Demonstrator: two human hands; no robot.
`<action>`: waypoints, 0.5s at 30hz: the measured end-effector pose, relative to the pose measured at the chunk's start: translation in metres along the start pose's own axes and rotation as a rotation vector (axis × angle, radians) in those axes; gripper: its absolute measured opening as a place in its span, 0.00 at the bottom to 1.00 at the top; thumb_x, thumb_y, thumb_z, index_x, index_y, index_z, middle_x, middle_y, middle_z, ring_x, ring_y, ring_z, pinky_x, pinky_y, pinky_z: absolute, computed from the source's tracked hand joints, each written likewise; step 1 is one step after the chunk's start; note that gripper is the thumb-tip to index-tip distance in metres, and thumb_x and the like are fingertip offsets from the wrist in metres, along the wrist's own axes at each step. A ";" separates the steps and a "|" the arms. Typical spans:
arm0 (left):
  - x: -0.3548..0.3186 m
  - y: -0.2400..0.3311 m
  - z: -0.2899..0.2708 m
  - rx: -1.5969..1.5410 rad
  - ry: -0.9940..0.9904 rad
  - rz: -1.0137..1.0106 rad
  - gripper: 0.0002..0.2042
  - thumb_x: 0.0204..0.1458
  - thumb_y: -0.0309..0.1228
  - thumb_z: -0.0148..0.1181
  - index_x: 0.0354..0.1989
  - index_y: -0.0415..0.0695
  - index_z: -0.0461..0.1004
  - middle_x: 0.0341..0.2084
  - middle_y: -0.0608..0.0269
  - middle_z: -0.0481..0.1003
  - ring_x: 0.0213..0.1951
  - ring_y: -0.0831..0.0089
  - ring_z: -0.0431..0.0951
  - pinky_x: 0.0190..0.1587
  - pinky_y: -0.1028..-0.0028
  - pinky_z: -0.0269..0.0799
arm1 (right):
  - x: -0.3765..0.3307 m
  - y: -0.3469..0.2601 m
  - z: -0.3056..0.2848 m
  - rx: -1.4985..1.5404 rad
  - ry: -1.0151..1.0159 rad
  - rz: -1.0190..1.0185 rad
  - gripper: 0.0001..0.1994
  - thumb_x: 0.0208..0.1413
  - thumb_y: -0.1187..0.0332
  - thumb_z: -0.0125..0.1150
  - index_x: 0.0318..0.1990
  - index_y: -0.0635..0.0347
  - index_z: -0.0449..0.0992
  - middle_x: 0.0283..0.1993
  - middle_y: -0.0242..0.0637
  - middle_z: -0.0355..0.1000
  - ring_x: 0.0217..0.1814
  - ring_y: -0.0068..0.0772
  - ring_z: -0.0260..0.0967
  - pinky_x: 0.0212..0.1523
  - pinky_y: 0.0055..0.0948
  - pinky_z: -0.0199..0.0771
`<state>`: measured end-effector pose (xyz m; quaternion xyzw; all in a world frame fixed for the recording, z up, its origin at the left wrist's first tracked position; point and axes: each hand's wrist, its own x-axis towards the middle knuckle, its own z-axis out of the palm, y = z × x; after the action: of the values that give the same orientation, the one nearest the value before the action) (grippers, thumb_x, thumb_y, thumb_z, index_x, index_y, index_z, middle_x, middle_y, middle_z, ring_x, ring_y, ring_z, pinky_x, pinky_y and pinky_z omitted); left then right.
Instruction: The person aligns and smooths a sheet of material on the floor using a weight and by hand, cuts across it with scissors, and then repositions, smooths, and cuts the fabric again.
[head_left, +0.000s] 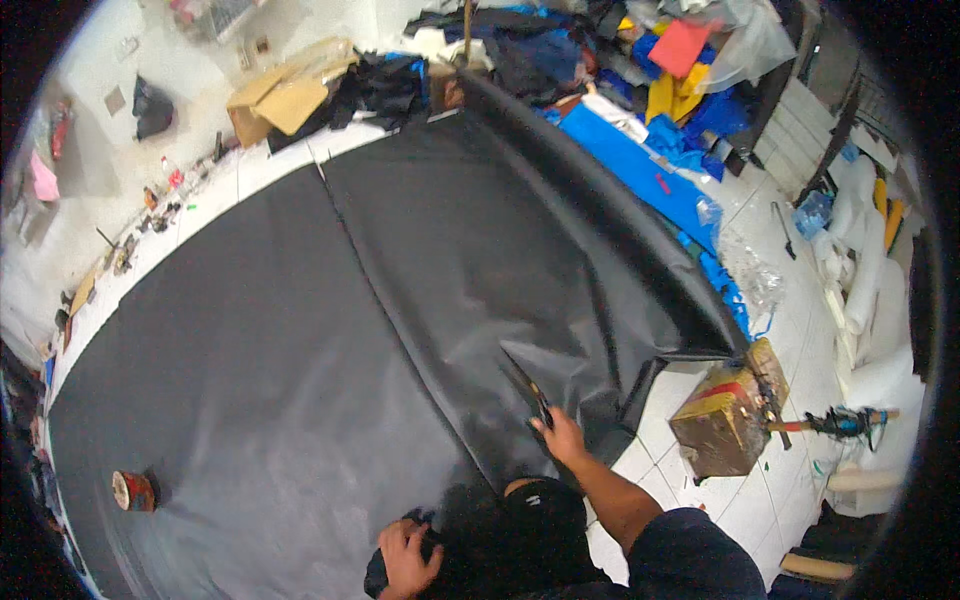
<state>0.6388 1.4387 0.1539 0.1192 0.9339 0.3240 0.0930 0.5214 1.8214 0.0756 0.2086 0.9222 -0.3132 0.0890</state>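
Observation:
My right hand (563,438) is closed around a slim dark-handled tool (536,392), its narrow end pointing up and left just over the sheet. The tool has a tan stretch along it; its exact kind is too blurred to tell. Beneath it spreads a large black sheet (250,330), creased near the tool. A long dark seam or overlapping edge (385,300) runs across the sheet. Lower down, my left hand (408,560) rests with fingers apart on dark cloth by my leg. My bent knee in black clothing (545,505) lies between the hands.
An open can (133,491) stands on the sheet at the left. The sheet's right side is rolled up (600,200). A worn box (722,420) stands at the right, with a wrapped stick (840,424) beside it. Blue sheeting (640,175) and scraps lie beyond.

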 end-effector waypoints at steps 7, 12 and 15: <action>-0.062 0.000 0.024 0.148 0.072 -0.008 0.29 0.47 0.45 0.65 0.57 0.43 0.72 0.60 0.42 0.64 0.61 0.43 0.63 0.63 0.49 0.58 | -0.297 0.210 -0.032 -0.054 0.111 0.267 0.24 0.56 0.54 0.64 0.46 0.68 0.68 0.37 0.56 0.75 0.43 0.59 0.75 0.42 0.49 0.73; -0.057 -0.029 0.024 0.066 0.036 -0.071 0.31 0.47 0.45 0.66 0.59 0.41 0.70 0.60 0.38 0.65 0.62 0.43 0.64 0.64 0.55 0.59 | -0.407 0.273 0.036 -0.027 0.255 0.648 0.22 0.55 0.61 0.63 0.46 0.71 0.66 0.41 0.60 0.73 0.46 0.61 0.73 0.47 0.50 0.73; -0.096 -0.006 0.013 0.028 0.012 -0.008 0.30 0.49 0.43 0.65 0.59 0.41 0.70 0.59 0.39 0.66 0.65 0.44 0.62 0.68 0.55 0.55 | -0.425 0.298 0.076 0.062 0.324 0.779 0.21 0.55 0.63 0.62 0.48 0.71 0.65 0.46 0.60 0.72 0.51 0.60 0.72 0.50 0.51 0.72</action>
<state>0.7324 1.4150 0.1494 0.1151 0.9393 0.3113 0.0872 1.0366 1.8486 -0.0201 0.5909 0.7665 -0.2471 0.0484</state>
